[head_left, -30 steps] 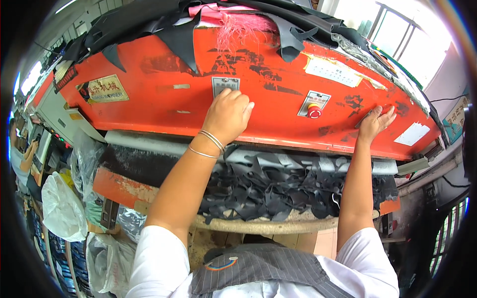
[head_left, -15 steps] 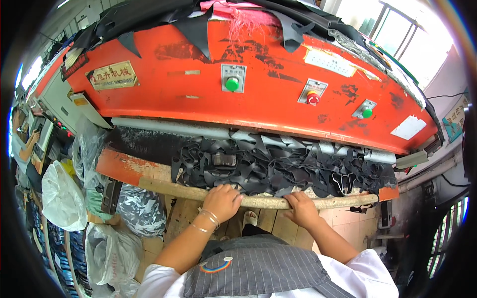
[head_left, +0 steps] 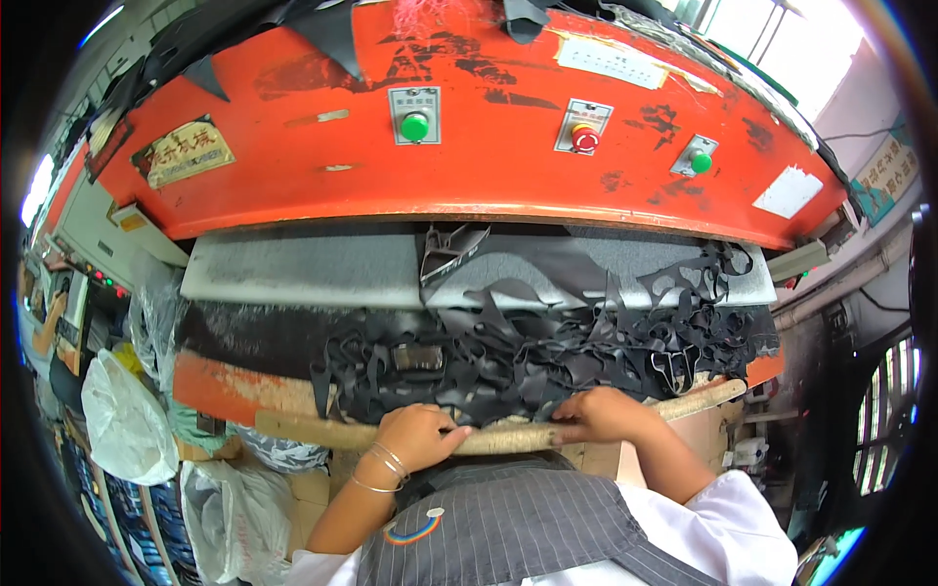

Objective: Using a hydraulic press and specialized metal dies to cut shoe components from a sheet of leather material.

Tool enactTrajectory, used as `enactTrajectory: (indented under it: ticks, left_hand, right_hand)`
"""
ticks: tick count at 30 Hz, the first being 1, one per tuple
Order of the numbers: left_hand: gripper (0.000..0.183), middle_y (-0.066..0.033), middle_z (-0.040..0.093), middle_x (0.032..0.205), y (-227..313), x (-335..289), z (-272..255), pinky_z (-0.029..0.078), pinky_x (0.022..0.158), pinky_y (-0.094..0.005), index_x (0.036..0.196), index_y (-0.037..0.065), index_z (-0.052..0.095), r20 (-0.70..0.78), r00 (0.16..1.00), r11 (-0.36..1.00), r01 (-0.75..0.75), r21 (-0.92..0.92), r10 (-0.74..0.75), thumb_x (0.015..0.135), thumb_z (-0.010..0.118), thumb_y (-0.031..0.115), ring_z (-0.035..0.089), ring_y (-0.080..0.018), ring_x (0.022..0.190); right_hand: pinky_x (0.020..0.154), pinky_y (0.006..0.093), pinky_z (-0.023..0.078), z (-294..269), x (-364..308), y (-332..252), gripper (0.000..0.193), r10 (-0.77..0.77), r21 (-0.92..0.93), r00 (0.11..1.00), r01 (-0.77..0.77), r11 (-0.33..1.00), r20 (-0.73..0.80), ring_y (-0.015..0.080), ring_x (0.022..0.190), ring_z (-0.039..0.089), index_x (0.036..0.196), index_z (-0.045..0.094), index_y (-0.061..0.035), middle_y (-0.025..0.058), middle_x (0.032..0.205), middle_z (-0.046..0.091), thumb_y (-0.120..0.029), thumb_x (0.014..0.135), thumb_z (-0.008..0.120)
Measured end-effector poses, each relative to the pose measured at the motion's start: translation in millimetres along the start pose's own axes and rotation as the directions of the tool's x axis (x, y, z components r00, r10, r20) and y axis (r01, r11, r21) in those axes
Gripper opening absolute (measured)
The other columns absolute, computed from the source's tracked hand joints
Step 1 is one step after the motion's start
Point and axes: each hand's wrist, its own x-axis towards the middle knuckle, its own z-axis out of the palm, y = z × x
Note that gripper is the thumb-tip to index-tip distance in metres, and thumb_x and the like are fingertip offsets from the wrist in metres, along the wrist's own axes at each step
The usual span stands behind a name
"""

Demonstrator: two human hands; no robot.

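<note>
A worn wooden rail (head_left: pixel 508 439) runs along the near edge of a press bed. My left hand (head_left: pixel 418 437), with bracelets at the wrist, is closed over it left of the middle. Further right, my right hand (head_left: pixel 608 416) curls over the same rail, its fingertips beside the scraps. Just beyond both hands lies a tangled heap of black cut-out scraps (head_left: pixel 528 356), with a small rectangular die (head_left: pixel 418 357) in it. Behind the heap, a pale cutting board (head_left: pixel 303 266) carries a black sheet (head_left: pixel 557 259) and an angular metal cutting die (head_left: pixel 449 252).
An orange-red press beam (head_left: pixel 469 181) spans the far side, with a green button (head_left: pixel 414 126), a red knob (head_left: pixel 585 139) and another green button (head_left: pixel 701 162). White plastic bags (head_left: pixel 127 420) stand at the left. A window (head_left: pixel 782 49) is at the upper right.
The pale board, with the black sheet and angular die, now shows in front of the beam. My view has tipped downward. Both hands stay at the rail; my right hand has turned inward.
</note>
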Motion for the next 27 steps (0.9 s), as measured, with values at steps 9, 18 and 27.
enactTrajectory:
  ticks: [9, 18, 27]
  left_hand:
    - [0.028, -0.0135, 0.066, 0.107, -54, 117, -9, 0.049, 0.088, -0.0399, 0.099, 0.001, 0.068, -0.379, 0.902, 0.978, -0.177, 0.112, 0.206, 0.078, 0.07, 0.019, 0.059, -0.0327, 0.093]
    - [0.043, -0.0134, 0.061, 0.125, -47, 119, 8, 0.047, 0.095, -0.0394, 0.114, 0.0, 0.065, -0.288, 0.942, 0.98, -0.131, 0.151, 0.17, 0.076, 0.069, 0.02, 0.056, -0.0316, 0.106]
    - [0.047, -0.0098, 0.06, 0.129, -49, 121, 12, 0.047, 0.097, -0.0387, 0.118, 0.003, 0.063, -0.26, 0.957, 0.981, -0.087, 0.174, 0.131, 0.076, 0.069, 0.023, 0.055, -0.0301, 0.11]
  right_hand:
    - [0.081, 0.0411, 0.05, -126, 258, 13, 0.025, -0.704, -0.611, 0.539, 0.382, 0.693, -0.462, 0.0286, 0.093, 0.062, 0.104, 0.064, -0.0082, 0.0083, 0.098, 0.064, -0.014, 0.08, 0.059]
    - [0.081, 0.0374, 0.051, -138, 344, 19, 0.009, -0.83, -0.687, 0.555, 0.623, 0.373, 0.052, 0.0264, 0.091, 0.061, 0.076, 0.065, -0.0098, 0.005, 0.083, 0.062, -0.015, 0.076, 0.058]
    - [0.073, 0.0376, 0.054, -210, 215, -6, 0.03, -0.842, -0.697, 0.402, 0.484, 0.529, -0.36, 0.0265, 0.088, 0.065, 0.102, 0.066, -0.0067, 0.0071, 0.093, 0.066, -0.013, 0.072, 0.065]
